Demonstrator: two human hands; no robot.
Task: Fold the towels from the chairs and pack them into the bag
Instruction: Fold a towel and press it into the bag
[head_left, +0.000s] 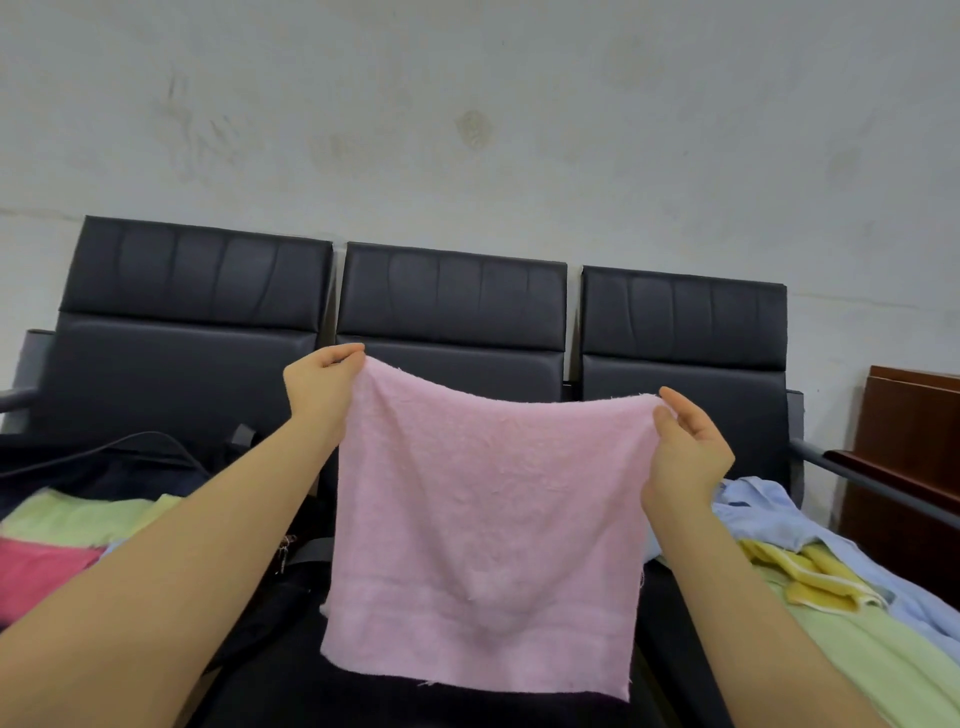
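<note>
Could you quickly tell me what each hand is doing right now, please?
Left hand: pinches the top left corner of the pink towel.
Right hand: pinches the towel's top right corner.

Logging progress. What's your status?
Left hand and right hand pinch pink towel top corners. Towel hangs unfolded. Nothing in the way.

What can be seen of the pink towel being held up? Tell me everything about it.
The pink towel is pale pink terry cloth, roughly square, with a flat woven band near its bottom edge. It hangs open and unfolded in the air before the black chairs, its top edge sagging between two corners. The left hand pinches the upper left corner, the right hand the upper right. Nothing else visibly touches it.
</note>
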